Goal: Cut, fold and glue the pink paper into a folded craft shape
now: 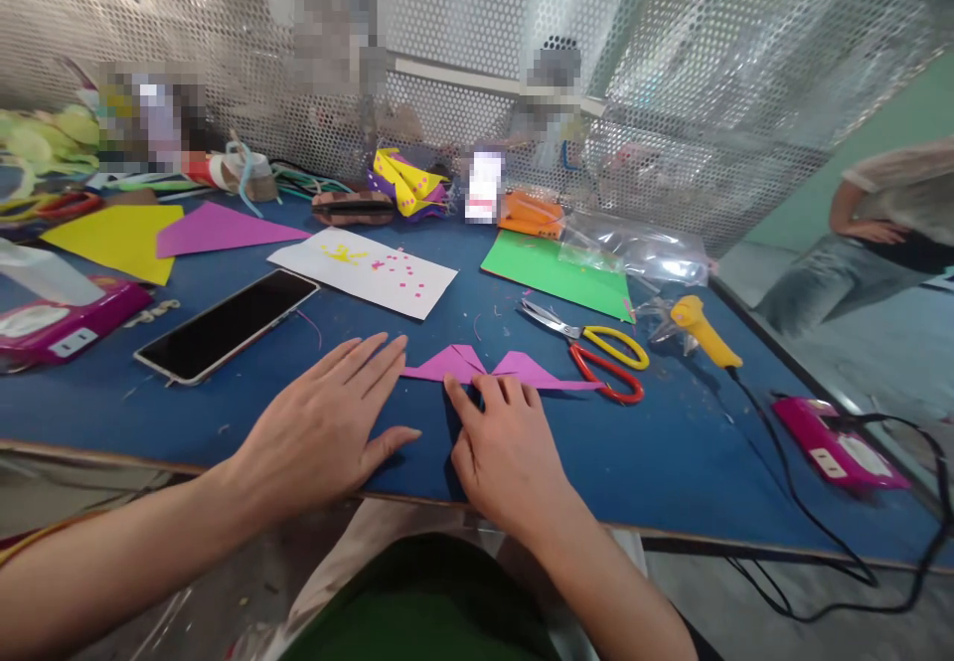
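Note:
A folded pink paper shape (456, 363) lies flat on the blue table (388, 457), with two peaks and long thin ends. My left hand (328, 413) is open and flat at its left end, the fingers stretched out and the thumb apart. My right hand (503, 432) presses fingertips on the middle of the paper's lower edge, its index finger out to the left and the other fingers bent; it grips nothing. Just right of the paper lie scissors (577, 333) with one yellow and one red handle, the red loop touching or overlapping the paper's right tip.
Left stand a phone (230, 327) and a magenta power strip (81, 318). Behind are white paper with small cut-outs (365, 268), yellow (119, 239) and pink (228, 231) sheets, and a green sheet (558, 273). Right, a yellow glue gun (705, 328) trails a cord. A person (879, 214) is at right.

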`<act>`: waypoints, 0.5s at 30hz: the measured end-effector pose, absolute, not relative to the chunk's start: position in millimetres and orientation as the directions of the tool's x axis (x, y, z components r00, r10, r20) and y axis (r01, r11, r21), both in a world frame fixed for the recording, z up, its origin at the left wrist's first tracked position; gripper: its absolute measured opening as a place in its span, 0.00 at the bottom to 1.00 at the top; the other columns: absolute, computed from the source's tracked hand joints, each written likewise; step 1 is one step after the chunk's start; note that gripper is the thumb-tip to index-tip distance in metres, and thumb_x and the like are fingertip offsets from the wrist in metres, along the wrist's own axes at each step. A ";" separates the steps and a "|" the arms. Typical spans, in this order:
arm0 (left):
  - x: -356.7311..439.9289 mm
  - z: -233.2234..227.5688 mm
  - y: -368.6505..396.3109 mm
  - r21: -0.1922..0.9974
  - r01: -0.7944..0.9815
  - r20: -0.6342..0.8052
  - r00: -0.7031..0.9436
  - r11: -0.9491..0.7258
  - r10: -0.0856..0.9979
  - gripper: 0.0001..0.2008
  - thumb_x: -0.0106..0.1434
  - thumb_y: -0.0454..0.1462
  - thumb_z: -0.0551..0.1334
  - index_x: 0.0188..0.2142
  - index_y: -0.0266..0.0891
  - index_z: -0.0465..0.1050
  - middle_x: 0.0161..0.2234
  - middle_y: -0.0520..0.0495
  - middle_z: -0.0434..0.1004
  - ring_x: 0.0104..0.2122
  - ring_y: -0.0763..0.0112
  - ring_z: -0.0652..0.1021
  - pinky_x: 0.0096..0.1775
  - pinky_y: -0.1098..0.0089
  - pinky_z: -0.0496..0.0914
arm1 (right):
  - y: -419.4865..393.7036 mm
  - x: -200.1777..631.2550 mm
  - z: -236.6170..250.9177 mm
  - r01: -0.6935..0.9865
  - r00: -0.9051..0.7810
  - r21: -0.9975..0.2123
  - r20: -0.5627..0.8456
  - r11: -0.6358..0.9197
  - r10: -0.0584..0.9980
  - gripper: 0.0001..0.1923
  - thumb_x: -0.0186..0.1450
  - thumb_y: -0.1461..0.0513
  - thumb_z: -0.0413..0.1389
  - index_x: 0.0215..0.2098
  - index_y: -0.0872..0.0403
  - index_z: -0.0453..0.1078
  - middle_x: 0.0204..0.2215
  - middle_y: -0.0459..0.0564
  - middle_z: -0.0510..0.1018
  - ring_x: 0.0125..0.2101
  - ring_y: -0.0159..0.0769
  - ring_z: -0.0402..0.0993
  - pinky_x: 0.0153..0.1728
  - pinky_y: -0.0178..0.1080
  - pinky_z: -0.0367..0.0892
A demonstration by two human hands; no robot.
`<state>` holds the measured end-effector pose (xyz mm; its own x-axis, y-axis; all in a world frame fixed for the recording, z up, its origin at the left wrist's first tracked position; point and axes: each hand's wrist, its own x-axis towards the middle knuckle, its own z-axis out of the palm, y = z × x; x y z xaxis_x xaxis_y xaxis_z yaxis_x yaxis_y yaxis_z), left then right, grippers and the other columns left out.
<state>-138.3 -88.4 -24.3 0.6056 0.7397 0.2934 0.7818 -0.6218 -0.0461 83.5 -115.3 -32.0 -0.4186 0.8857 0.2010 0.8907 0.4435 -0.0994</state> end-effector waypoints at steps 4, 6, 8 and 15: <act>-114.6 -21.7 -88.0 0.077 0.677 0.175 0.713 -0.732 0.679 0.32 0.70 0.52 0.51 0.68 0.39 0.58 0.68 0.43 0.60 0.66 0.55 0.64 0.65 0.55 0.61 | -115.7 82.8 -32.1 0.891 -0.412 -0.103 0.229 0.443 0.882 0.25 0.67 0.62 0.49 0.62 0.57 0.66 0.51 0.58 0.74 0.47 0.49 0.66 0.49 0.52 0.62; -107.3 -24.6 -84.5 0.122 0.656 0.090 0.740 -0.745 0.666 0.35 0.69 0.53 0.53 0.68 0.37 0.57 0.67 0.40 0.61 0.65 0.54 0.66 0.63 0.55 0.64 | -117.1 83.8 -33.5 0.888 -0.407 -0.120 0.242 0.444 0.881 0.23 0.68 0.63 0.48 0.60 0.60 0.68 0.53 0.58 0.74 0.49 0.48 0.66 0.52 0.51 0.61; -105.5 -28.0 -81.4 0.126 0.663 0.042 0.740 -0.738 0.671 0.37 0.68 0.55 0.54 0.69 0.36 0.56 0.67 0.39 0.59 0.65 0.52 0.66 0.62 0.54 0.64 | -119.5 87.8 -35.8 0.886 -0.397 -0.140 0.265 0.443 0.879 0.24 0.69 0.63 0.47 0.61 0.63 0.67 0.56 0.59 0.73 0.53 0.46 0.66 0.56 0.49 0.59; -115.0 -31.6 -80.0 0.141 0.643 0.048 0.755 -0.753 0.654 0.40 0.67 0.61 0.51 0.68 0.37 0.58 0.67 0.38 0.58 0.65 0.50 0.65 0.62 0.52 0.63 | -128.5 137.8 -40.0 0.952 -0.242 -0.103 0.326 0.288 0.914 0.23 0.71 0.63 0.45 0.58 0.63 0.71 0.53 0.59 0.77 0.51 0.47 0.71 0.55 0.50 0.61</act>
